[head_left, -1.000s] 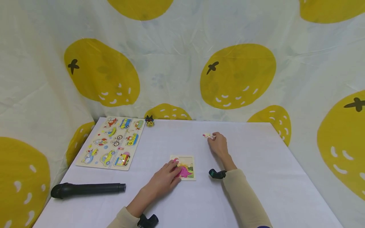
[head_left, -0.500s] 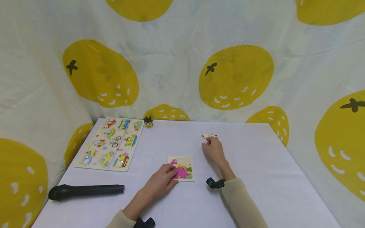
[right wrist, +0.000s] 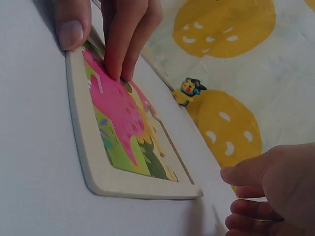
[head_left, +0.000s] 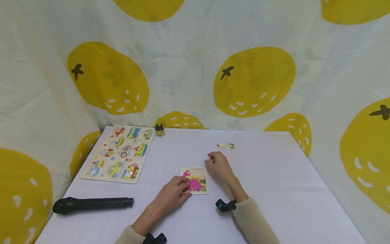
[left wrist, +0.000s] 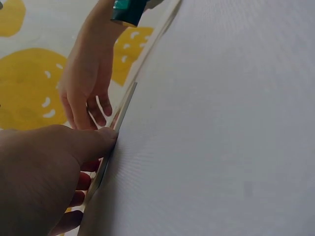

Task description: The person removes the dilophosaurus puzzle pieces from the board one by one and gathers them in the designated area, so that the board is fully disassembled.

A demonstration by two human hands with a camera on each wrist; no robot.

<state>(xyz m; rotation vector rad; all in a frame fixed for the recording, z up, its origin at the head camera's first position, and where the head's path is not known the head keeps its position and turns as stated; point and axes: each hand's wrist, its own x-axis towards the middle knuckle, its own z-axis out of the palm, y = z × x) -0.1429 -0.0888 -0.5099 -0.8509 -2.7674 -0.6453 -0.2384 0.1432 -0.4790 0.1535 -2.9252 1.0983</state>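
A small square dinosaur jigsaw puzzle (head_left: 198, 184) in a pale wooden frame lies at the middle of the table. My left hand (head_left: 172, 193) rests on its left side. In the right wrist view, the left fingertips touch the pink dinosaur and the thumb lies at the frame's edge (right wrist: 83, 162). A strip along the picture's far side is bare wood. Just beyond the puzzle's far right corner is my right hand (head_left: 220, 167), raised, with fingers loosely bent and no object visible in them. Farther back, a couple of loose puzzle pieces (head_left: 225, 146) lie side by side.
A large vehicle peg puzzle board (head_left: 122, 154) lies at the back left, with a small yellow figurine (head_left: 159, 130) beside its far corner. A black microphone (head_left: 94, 204) lies at the front left. Behind the table hangs a fruit-print curtain (head_left: 182, 74).
My right hand has drawn back from the loose pieces, toward the puzzle and to the left, leaving them lying on the table. My left hand has slid slightly left and stays on the puzzle.
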